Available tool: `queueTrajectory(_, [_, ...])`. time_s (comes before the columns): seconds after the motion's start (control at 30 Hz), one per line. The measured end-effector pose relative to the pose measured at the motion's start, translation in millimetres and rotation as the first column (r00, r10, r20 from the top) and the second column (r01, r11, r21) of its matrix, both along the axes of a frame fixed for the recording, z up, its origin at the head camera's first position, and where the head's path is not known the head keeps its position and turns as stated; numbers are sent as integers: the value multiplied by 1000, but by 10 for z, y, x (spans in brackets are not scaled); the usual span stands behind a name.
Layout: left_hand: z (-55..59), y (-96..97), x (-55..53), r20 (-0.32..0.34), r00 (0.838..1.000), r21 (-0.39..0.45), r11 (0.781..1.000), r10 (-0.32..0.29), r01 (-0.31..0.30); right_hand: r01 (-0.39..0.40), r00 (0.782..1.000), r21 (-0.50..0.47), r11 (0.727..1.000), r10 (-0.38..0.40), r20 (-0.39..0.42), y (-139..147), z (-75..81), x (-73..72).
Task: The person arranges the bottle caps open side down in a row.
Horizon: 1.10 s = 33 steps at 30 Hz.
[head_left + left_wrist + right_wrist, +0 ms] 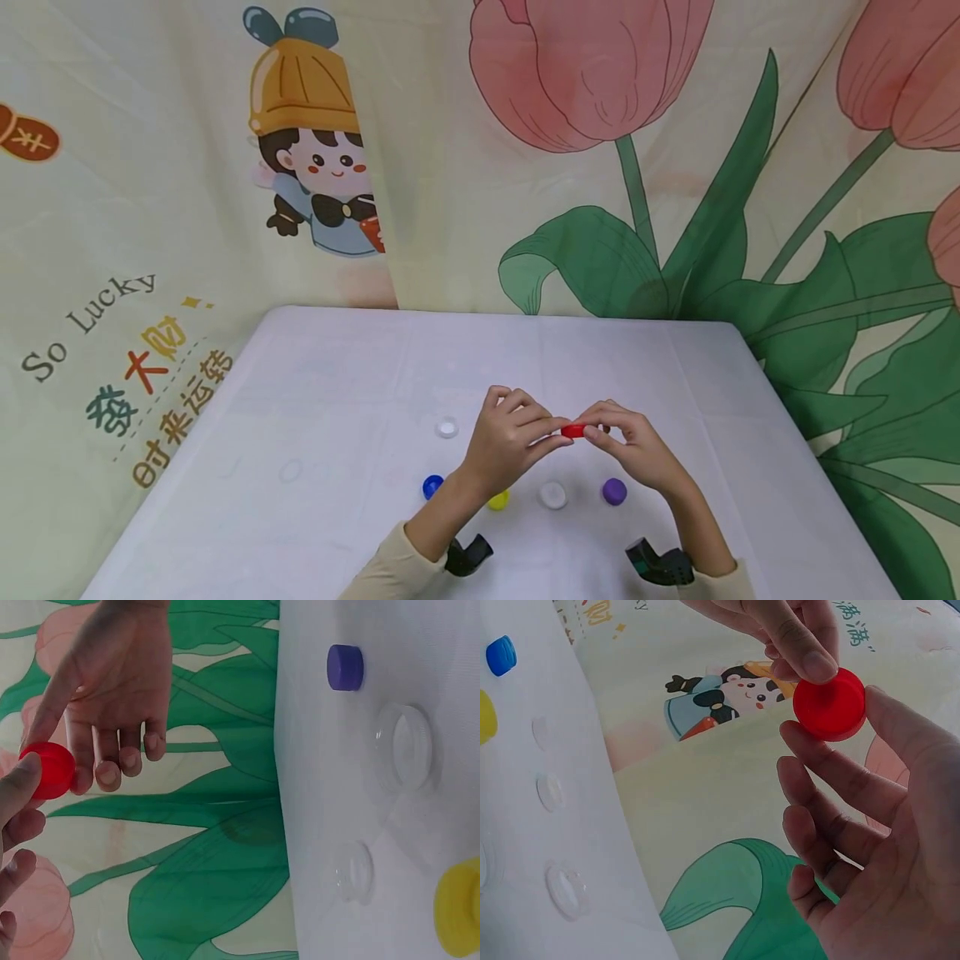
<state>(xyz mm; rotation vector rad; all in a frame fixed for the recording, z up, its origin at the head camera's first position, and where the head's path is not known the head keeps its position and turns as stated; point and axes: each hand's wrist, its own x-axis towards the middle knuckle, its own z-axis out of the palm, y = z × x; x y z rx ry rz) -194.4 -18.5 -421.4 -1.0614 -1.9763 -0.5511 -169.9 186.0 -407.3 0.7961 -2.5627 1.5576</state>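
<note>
Above the table, both hands pinch a red bottle cap (573, 431) between them. My left hand (517, 429) grips it from the left, thumb lying across its face in the left wrist view. From the other side, my right hand (630, 442) has thumb and index finger at the cap's rim, and its other fingers spread loosely in the right wrist view. The open hollow side of the red cap (51, 771) shows in the left wrist view. Below the hands lie a yellow cap (498, 500), partly hidden by the left forearm, and a whitish clear cap (553, 496).
A purple cap (614, 492) lies on the white-covered table (337, 375), below the right hand in the head view. A blue cap (432, 486) is beside the left forearm. Farther back sits a small clear ring-like lid (447, 427). A printed cloth (450, 250) hangs behind the table.
</note>
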Motion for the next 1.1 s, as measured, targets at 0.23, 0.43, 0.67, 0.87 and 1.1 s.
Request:
queueTrajectory(0.23, [-49,6,-8,92,996,47,999,-9,5,17,1000,0,1000,-17,-18,11,-6,-5])
queueTrajectory(0.43, [-79,-2,7,230,973,133,991,-32,1,41,998,-31,999,-43,-53,30,-19,-8])
queueTrajectory(0.67, [-95,-3,1,287,957,165,986,-39,-10,42,993,-68,997,-50,-110,45,-26,-15])
queueTrajectory(0.87, [-106,20,-22,293,955,152,988,-42,-3,58,992,-62,996,-65,-108,40,-11,-16])
queueTrajectory(1.1, [-67,131,-98,342,939,112,993,-17,-23,154,974,-29,988,-157,-161,99,-59,-49])
